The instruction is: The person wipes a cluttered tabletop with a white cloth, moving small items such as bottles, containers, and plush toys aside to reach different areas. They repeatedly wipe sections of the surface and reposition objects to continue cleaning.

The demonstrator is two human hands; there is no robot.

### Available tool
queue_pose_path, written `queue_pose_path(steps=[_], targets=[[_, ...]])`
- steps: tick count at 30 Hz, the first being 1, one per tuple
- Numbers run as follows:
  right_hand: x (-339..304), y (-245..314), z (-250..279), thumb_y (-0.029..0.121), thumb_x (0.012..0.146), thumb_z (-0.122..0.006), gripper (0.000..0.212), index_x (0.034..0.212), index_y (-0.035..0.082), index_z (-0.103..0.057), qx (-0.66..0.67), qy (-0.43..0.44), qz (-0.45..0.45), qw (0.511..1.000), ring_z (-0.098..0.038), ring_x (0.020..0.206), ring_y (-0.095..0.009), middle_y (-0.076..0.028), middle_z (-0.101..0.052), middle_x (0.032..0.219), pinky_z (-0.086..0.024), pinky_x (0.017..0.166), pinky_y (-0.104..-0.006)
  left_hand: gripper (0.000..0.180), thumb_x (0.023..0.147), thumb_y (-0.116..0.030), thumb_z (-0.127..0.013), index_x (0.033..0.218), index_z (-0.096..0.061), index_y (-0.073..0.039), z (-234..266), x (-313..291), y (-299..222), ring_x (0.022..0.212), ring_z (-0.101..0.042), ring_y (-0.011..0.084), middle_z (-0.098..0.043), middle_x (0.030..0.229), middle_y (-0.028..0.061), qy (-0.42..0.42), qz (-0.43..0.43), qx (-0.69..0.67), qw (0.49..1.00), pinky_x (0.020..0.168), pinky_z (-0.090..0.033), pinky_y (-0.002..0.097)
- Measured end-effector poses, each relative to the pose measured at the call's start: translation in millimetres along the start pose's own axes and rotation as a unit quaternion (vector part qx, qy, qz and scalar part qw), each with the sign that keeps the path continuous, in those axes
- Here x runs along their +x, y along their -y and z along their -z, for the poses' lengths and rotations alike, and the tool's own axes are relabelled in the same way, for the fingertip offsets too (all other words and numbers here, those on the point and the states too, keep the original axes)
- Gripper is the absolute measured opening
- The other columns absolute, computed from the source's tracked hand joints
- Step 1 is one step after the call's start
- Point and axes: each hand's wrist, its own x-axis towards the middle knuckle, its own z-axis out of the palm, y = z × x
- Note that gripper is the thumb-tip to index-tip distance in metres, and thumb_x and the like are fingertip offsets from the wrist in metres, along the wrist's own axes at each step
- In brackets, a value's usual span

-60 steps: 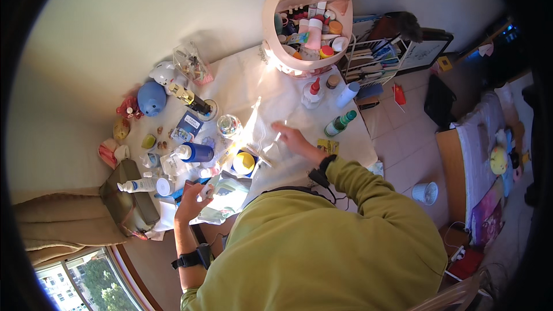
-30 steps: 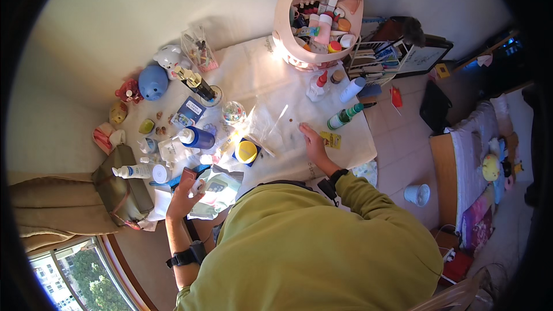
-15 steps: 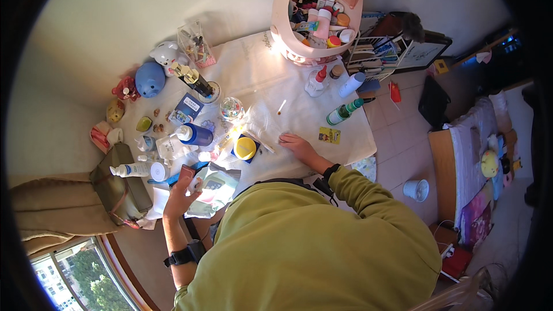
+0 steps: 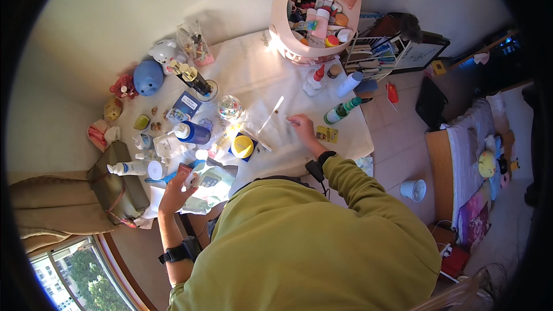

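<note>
My left hand (image 4: 174, 194) is closed around a small whitish object (image 4: 191, 181) at the table's near left edge; its kind is mostly hidden by the fingers. Right beside it lie a reddish-brown flat piece (image 4: 183, 170) and a pale, shiny plastic bag (image 4: 214, 183). My right hand (image 4: 304, 131) hovers over the cloth with loosely bent fingers, and nothing shows in it. Just left of its fingertips are a thin white stick (image 4: 279, 103) and a tiny brown bit (image 4: 276, 112). A yellow card (image 4: 327, 134) lies close to its right side.
A round yellow-lidded container (image 4: 242, 147), a blue pump bottle (image 4: 196, 133) and a glass jar (image 4: 230, 107) crowd the left half. A green bottle (image 4: 340, 112) and a red-tipped bottle (image 4: 314, 80) stand at right. Behind them is a pink cosmetics case (image 4: 279, 17).
My right hand has lifted from lying flat on the cloth and moved slightly away from me, its fingers now bent. My left hand has shifted slightly, still holding the whitish object.
</note>
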Motion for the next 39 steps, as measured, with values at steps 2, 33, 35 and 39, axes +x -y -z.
queue_pose_path(steps=[2,33,35,39], targets=[[-14,1,-10,-0.003,0.077,-0.064,0.016,0.090,0.003,-0.070,-0.037,0.065,0.073,0.994,-0.065,0.083,-0.024,-0.011,-0.067,0.084,-0.051,0.075,-0.0315,0.042,0.076,-0.003,-0.074,0.115,-0.060,0.000,-2,4,0,0.091,-0.052,0.0105,-0.064,0.100,0.0043,-0.013,-0.026,-0.018,0.999,0.083,-0.044,0.0288],[128,46,-77,-0.003,0.075,-0.061,0.018,0.089,0.005,-0.070,-0.028,0.160,0.190,0.968,-0.063,0.085,-0.031,-0.013,-0.064,0.090,-0.051,0.075,-0.0368,0.033,0.074,-0.006,-0.076,0.103,-0.061,-0.001,-7,-16,-20,0.080,-0.050,0.0142,-0.057,0.085,0.0055,-0.065,-0.018,-0.027,0.997,0.072,-0.042,0.0299],[126,39,-86,-0.003,0.075,-0.061,0.018,0.089,0.004,-0.069,-0.087,0.175,0.231,0.953,-0.061,0.086,-0.032,-0.013,-0.063,0.090,-0.050,0.076,-0.0390,0.033,0.074,-0.006,-0.076,0.103,-0.061,-0.001,-8,-22,-22,0.080,-0.050,0.0146,-0.057,0.086,0.0057,-0.065,-0.006,-0.023,0.998,0.072,-0.042,0.0298],[110,30,-94,0.002,0.076,-0.059,0.009,0.080,0.006,-0.067,-0.181,0.175,0.261,0.932,-0.059,0.082,-0.030,-0.010,-0.061,0.085,-0.048,0.074,-0.0410,0.036,0.073,-0.006,-0.076,0.107,-0.064,-0.004,-14,-30,-19,0.083,-0.056,0.0243,-0.059,0.090,0.0090,-0.083,-0.003,-0.028,0.996,0.075,-0.045,0.0341]])
